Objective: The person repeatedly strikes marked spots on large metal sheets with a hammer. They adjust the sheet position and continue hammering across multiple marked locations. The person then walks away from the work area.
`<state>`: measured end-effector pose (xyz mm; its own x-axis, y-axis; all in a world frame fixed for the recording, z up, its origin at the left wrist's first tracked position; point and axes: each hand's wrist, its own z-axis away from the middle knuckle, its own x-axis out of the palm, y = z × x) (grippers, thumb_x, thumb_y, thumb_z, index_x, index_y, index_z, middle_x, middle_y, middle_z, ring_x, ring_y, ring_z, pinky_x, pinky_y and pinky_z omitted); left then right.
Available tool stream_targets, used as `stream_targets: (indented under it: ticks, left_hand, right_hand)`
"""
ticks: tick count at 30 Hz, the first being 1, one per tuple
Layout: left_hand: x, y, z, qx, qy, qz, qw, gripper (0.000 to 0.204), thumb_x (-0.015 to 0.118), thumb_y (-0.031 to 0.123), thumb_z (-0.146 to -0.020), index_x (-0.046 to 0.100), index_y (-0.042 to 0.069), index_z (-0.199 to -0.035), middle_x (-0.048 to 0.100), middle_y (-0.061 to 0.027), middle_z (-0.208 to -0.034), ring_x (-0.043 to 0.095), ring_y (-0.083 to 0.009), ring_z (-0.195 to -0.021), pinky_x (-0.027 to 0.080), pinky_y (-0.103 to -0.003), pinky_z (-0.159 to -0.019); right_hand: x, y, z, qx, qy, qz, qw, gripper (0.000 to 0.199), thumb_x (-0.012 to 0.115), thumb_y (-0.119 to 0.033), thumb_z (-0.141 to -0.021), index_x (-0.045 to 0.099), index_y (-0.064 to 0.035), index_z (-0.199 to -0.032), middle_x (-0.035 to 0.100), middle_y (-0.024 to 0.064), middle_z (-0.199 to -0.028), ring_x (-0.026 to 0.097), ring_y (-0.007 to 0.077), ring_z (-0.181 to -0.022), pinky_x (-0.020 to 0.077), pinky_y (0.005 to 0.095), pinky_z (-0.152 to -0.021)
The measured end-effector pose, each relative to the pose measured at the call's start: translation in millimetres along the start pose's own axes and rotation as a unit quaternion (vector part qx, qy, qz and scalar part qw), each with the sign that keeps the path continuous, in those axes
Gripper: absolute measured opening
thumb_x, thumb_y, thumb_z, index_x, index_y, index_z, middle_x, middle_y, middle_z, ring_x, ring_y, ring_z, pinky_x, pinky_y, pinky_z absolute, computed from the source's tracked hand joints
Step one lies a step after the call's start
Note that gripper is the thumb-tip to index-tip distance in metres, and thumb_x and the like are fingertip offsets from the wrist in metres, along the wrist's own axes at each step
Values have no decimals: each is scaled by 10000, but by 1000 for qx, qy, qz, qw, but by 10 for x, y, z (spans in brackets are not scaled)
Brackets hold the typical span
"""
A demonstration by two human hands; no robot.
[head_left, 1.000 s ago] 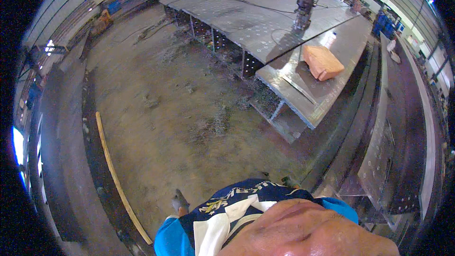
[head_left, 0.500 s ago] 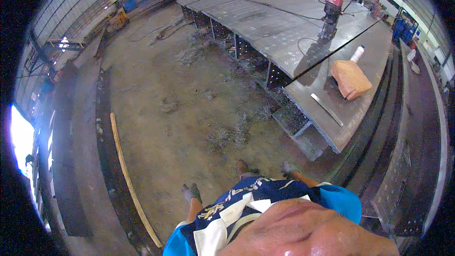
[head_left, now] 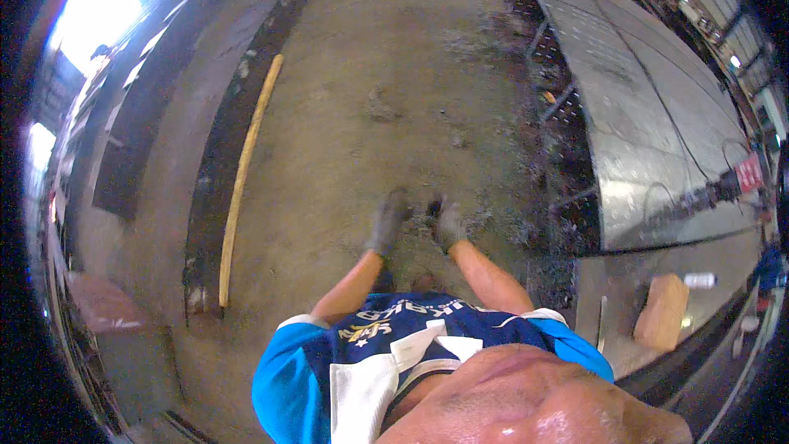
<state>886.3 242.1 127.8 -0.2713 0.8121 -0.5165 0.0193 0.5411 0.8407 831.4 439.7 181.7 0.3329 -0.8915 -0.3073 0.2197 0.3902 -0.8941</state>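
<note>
Both forearms reach out ahead of my body over the brown floor (head_left: 353, 148). My left hand (head_left: 386, 224), in a grey glove, hangs just left of the middle. Close beside it, with a narrow gap between, is my right hand (head_left: 446, 222), gloved the same way. Motion blur smears the fingers of both, and dark patches show at their tips. Whether either one grips anything cannot be made out. Neither hand touches the table or the things on it.
To the right runs a steel-plate table (head_left: 641, 140), with a red-topped machine (head_left: 731, 183), an orange-brown block (head_left: 662, 312), a white bottle (head_left: 700, 280) and a metal strip (head_left: 602, 322) on it. Dark shavings (head_left: 526, 197) litter its foot. A long wooden strip (head_left: 249, 173) lies left beside steel beams (head_left: 156, 140).
My view has swung left, so the table now sits farther right. Both hands have come forward and nearer each other from beside my body.
</note>
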Motion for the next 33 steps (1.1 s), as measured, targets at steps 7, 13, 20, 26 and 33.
stream_targets:
  ticks: [7,13,20,26,33]
  left_hand:
    - [-609,1272,-277,9,-72,134,988,469,610,389,-1016,635,71,-1360,659,-156,-1347,622,-283,-1242,466,-421,-1073]
    - [-542,1521,675,-78,-132,139,978,556,623,453,-996,588,99,-1425,598,-175,-1437,545,-300,-1355,409,-410,-1137]
    - [-1662,2913,318,-59,-82,416,904,601,605,414,-1024,546,4,-1459,583,-115,-1468,483,-205,-1373,331,-363,-1183]
    - [-1946,2962,-3,-145,15,315,938,553,558,411,-1069,535,50,-1487,554,-72,-1509,493,-189,-1369,335,-374,-1194]
    - [-1705,3954,-290,-71,-113,281,950,520,672,410,-975,671,40,-1341,696,-65,-1307,617,-151,-1131,497,-348,-975]
  right_hand:
    - [607,-440,-788,56,-40,-388,919,424,452,-422,-1045,615,-91,-1254,663,88,-1145,618,258,-998,514,419,-917]
    - [628,-311,-133,16,-21,-360,932,385,478,-401,-1043,608,-99,-1244,643,76,-1132,604,236,-972,514,406,-896]
    - [506,-1751,77,-138,-19,-372,918,343,509,-377,-1039,599,-109,-1234,620,62,-1118,587,210,-942,515,392,-871]
    - [498,-2359,293,-208,-16,-361,909,309,535,-356,-1037,592,-117,-1224,599,50,-1105,572,188,-917,515,379,-850]
    - [-1024,-2155,-993,-256,130,-111,951,335,548,-287,-1014,584,-82,-1276,619,99,-1207,605,241,-1043,516,392,-923]
